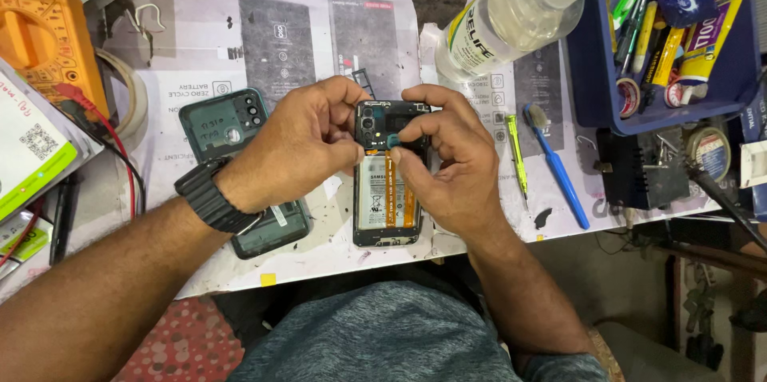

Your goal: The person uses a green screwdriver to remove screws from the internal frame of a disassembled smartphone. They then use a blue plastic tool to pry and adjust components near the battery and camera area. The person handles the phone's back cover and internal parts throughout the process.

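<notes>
An opened phone [387, 198] lies face down on the white paper sheet [200, 70], its battery and orange flex cables exposed. My left hand [307, 142] grips the phone's upper left edge beside the camera block; a black watch sits on that wrist. My right hand [447, 154] pinches a small dark green part [392, 141] against the phone's top section with thumb and forefinger. The removed dark green back cover [240, 166] lies to the left, partly under my left wrist.
A yellow multimeter [44, 26] with red and black leads stands at the far left. A clear spray bottle [511, 14], a blue bin [671, 38] of tools and glue tubes, a green screwdriver [518, 154] and a blue brush [559, 170] lie to the right.
</notes>
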